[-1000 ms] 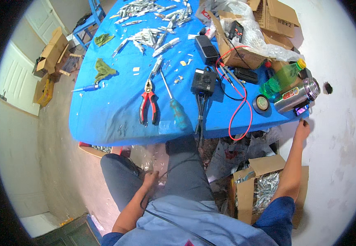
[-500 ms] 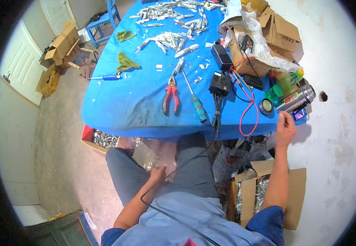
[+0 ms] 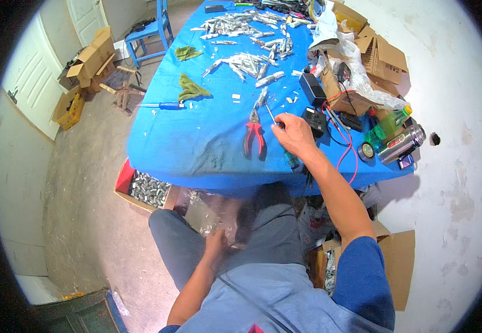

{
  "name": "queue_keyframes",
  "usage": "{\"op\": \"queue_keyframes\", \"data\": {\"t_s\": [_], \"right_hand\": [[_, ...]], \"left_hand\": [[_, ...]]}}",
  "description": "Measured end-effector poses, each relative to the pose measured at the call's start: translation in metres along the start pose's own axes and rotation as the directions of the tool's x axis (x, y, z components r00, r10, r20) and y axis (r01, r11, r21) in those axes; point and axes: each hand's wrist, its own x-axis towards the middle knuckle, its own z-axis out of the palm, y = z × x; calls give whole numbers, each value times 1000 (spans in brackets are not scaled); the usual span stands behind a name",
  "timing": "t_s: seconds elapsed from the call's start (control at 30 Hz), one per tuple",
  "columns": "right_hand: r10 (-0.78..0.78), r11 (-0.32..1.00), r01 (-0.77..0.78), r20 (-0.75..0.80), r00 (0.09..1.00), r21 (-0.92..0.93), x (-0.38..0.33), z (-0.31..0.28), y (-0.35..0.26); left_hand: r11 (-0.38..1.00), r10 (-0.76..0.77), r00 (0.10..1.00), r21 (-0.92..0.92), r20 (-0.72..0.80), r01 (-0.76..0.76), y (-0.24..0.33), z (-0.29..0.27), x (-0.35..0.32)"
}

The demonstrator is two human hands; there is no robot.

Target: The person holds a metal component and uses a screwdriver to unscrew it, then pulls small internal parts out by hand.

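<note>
My right hand [image 3: 294, 135] is over the near part of the table, with its fingers curled and the tips partly hidden. Beneath it lies a screwdriver; its metal shaft [image 3: 270, 114] shows beyond the fingers and its teal handle [image 3: 291, 160] beside the wrist. I cannot tell whether the hand grips it. Just left are red-handled pliers [image 3: 254, 133], their jaws close to a small silvery-white piece [image 3: 261, 98]. My left hand [image 3: 216, 244] is low between my thighs, fingers closed; whatever they hold is hidden.
Silvery-white pieces [image 3: 246, 62] lie heaped on the blue table [image 3: 163, 139]. Green cloths [image 3: 192, 87] and a blue screwdriver [image 3: 169, 105] are leftward. At right stand a steel flask [image 3: 402, 145], a green bottle [image 3: 388, 127] and cartons [image 3: 382, 58]. A box of metal parts [image 3: 149, 188] sits below.
My right hand has moved left from beside the flask to over the teal screwdriver. My left hand stays low between my thighs. The view has shifted slightly.
</note>
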Motion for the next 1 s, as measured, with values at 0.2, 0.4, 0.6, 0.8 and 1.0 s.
{"op": "queue_keyframes", "data": {"t_s": [0.2,0.4,0.6,0.8,1.0], "right_hand": [[65,995,-59,77,995,-80,34,33,-18],[82,996,-76,145,986,-46,34,41,-16],[66,998,-65,126,990,-13,40,40,7],[135,990,-136,39,990,23,44,41,18],[181,983,-181,26,983,-18,59,49,34]], "left_hand": [[985,155,967,101,-202,-137,18,-20,3],[887,443,873,238,-202,-395,158,3,-27],[639,685,728,455,28,-620,252,40,3],[322,846,516,638,138,-699,299,81,68],[-225,836,366,864,409,-451,269,113,67]]}}
